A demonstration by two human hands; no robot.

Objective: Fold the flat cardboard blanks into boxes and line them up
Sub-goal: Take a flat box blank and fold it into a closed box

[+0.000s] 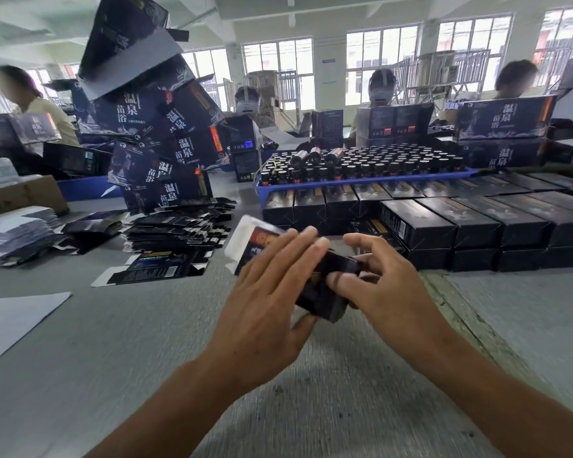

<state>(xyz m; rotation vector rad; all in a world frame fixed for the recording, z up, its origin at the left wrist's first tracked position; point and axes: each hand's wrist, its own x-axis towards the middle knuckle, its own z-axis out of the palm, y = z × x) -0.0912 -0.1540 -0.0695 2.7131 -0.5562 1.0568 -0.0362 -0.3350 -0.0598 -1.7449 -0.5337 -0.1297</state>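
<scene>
The left hand, fingers spread, pressed flat on a half-folded box that the right hand pinched.

Bare table lies open near the person; blank stack and box rows block beyond.
</scene>
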